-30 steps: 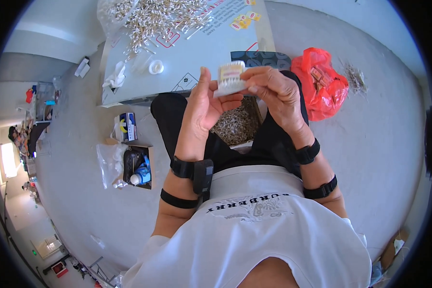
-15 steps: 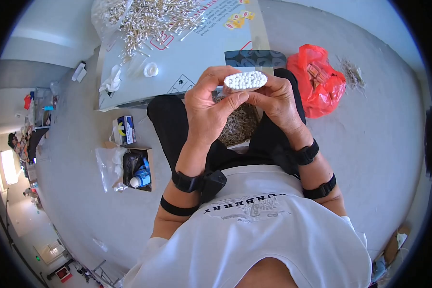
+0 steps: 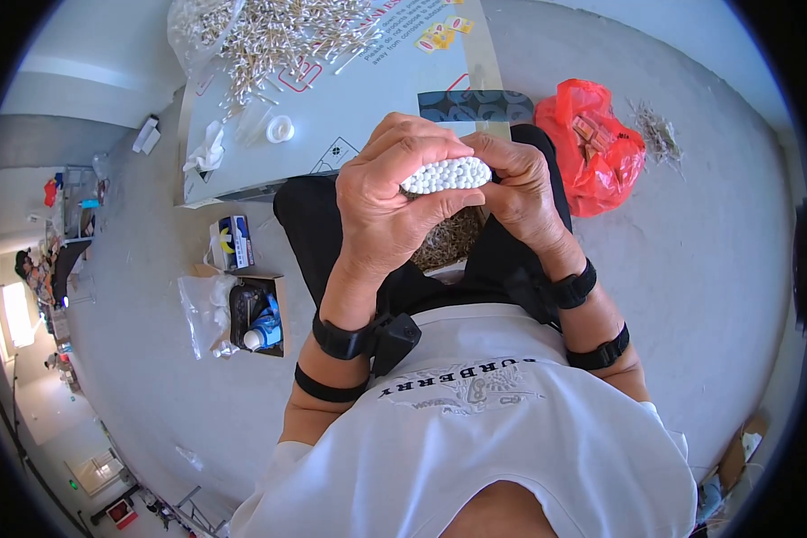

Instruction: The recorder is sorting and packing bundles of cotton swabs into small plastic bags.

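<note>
the fingers of the left hand (image 3: pixel 377 202) are curved over the upper side of the bundle of cotton swabs (image 3: pixel 446 176), and its thumb presses along the lower side; the right hand (image 3: pixel 522 184) pinches the right end of the same bundle, thumb below and forefinger above; the white tips of the swabs, packed tightly in a long oval, face upward to the camera; the bundle is held in the air, above the lap and just before the near edge of the table (image 3: pixel 309 108); beneath the hands, between the knees, stands an open box with many thin sticks (image 3: pixel 448 240) inside; on the table are a dark patterned sheet (image 3: pixel 462 106), a small round white container (image 3: pixel 280 129), a crumpled white tissue (image 3: pixel 209 149), a big loose pile of swabs (image 3: pixel 287 45) and some yellow labels (image 3: pixel 438 38); on the floor at the right lies a red plastic bag (image 3: pixel 569 184) with small packets (image 3: pixel 594 134) in it; at the left is an open carton with a blue and white bottle (image 3: pixel 264 327).
</note>
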A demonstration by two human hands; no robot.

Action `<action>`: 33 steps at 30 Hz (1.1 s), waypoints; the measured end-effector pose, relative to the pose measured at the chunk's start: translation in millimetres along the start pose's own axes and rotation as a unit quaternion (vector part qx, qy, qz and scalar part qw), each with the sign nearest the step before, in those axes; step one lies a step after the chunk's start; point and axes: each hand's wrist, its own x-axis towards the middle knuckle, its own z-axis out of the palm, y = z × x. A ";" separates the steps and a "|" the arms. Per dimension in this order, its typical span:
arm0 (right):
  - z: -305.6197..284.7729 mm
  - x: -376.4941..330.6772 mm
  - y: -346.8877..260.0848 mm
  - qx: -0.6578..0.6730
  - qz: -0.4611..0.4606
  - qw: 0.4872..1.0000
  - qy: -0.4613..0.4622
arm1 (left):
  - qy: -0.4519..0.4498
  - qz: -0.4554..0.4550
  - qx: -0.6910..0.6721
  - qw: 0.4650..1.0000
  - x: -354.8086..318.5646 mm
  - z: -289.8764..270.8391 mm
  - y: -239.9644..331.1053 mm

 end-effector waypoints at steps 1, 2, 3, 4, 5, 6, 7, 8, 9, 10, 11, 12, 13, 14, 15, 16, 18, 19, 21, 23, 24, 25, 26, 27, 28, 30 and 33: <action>0.3 0.2 -0.5 -0.003 -0.001 1.000 0.001 | 0.000 0.000 0.000 1.000 0.2 -0.4 -1.0; 0.9 0.7 -1.3 -0.003 -0.001 1.000 0.001 | 0.001 0.009 -0.006 1.000 0.4 -0.8 -1.9; 1.7 1.2 -2.0 -0.013 -0.008 1.000 -0.003 | 0.001 0.017 -0.011 1.000 0.3 -1.2 -2.9; 2.5 1.6 -2.5 -0.023 -0.015 1.000 -0.007 | 0.000 0.017 -0.011 1.000 0.2 -1.7 -4.1; 3.4 1.7 -2.9 -0.023 -0.015 1.000 -0.007 | -0.001 0.024 -0.009 1.000 0.1 -2.3 -5.2; 4.2 1.9 -3.2 -0.035 -0.020 0.999 -0.004 | -0.003 0.032 -0.006 0.999 0.2 -2.7 -5.7; 4.6 2.0 -3.4 -0.047 -0.025 0.999 -0.002 | -0.003 0.032 -0.006 0.999 0.2 -2.9 -5.4; 4.5 2.1 -3.2 -0.047 -0.025 0.999 -0.002 | -0.006 0.017 -0.014 1.000 0.1 -3.2 -4.8; 3.9 2.2 -2.5 -0.042 -0.022 0.999 0.000 | -0.008 0.002 -0.022 1.000 0.2 -3.2 -4.4; 3.3 2.1 -2.0 -0.037 -0.019 0.999 0.001 | -0.008 0.003 -0.022 1.000 0.4 -3.4 -3.4; 2.9 2.0 -1.6 -0.037 -0.019 0.999 0.002 | -0.005 -0.009 -0.039 0.999 0.8 -3.6 -2.1; 3.0 1.9 -1.1 -0.022 -0.018 1.000 0.008 | -0.002 -0.021 -0.055 0.998 0.9 -4.1 -1.3; 2.9 1.8 -0.6 -0.008 -0.017 1.000 0.014 | -0.002 -0.020 -0.054 0.998 0.7 -5.6 -2.3; 2.3 1.8 0.3 -0.007 -0.018 1.000 0.014 | -0.006 -0.015 -0.052 0.999 0.3 -8.2 -4.4; 1.1 2.0 1.1 -0.013 -0.019 1.000 0.013 | -0.011 -0.009 -0.050 0.999 -0.1 -10.3 -5.9; 0.1 2.2 2.0 -0.019 -0.020 1.000 0.013 | -0.011 -0.009 -0.050 0.999 -0.7 -11.7 -6.4; -1.3 2.3 4.4 -0.028 -0.027 0.999 0.012 | -0.026 -0.018 -0.048 0.998 -2.0 -13.7 -6.9; -1.4 2.3 5.2 -0.036 -0.033 0.999 0.010 | -0.026 -0.018 -0.048 0.998 -2.1 -13.8 -7.5; -1.3 2.0 5.7 -0.040 -0.033 0.999 0.010 | -0.024 0.009 -0.043 0.999 -1.3 -13.6 -9.1; -0.7 2.1 4.9 -0.045 -0.033 0.998 0.011 | -0.031 0.009 -0.038 0.999 -1.3 -14.8 -10.1; 1.1 2.5 4.0 -0.039 -0.041 0.998 0.018 | -0.038 0.010 -0.031 0.999 -1.6 -15.2 -10.7; 2.2 2.4 2.9 -0.034 -0.050 0.998 0.025 | -0.038 0.009 -0.031 0.999 -2.9 -14.3 -9.9; 2.5 1.6 0.5 -0.033 -0.050 0.998 0.025 | -0.006 -0.062 -0.100 0.993 -5.2 -12.6 -8.0; 3.1 0.4 -2.8 0.026 0.024 0.999 0.023 | 0.025 -0.132 -0.168 0.977 -6.7 -11.9 -7.2; 3.5 -0.2 -4.4 0.086 0.098 0.991 0.022 | 0.025 -0.132 -0.167 0.977 -6.9 -11.9 -9.1; 4.2 1.4 -2.6 0.099 0.114 0.988 0.041 | 0.087 -0.086 -0.186 0.975 -5.9 -11.9 -14.1; 5.5 5.0 -1.6 0.148 0.143 0.975 0.089 | 0.004 -0.036 -0.005 0.999 -4.9 -21.4 -13.4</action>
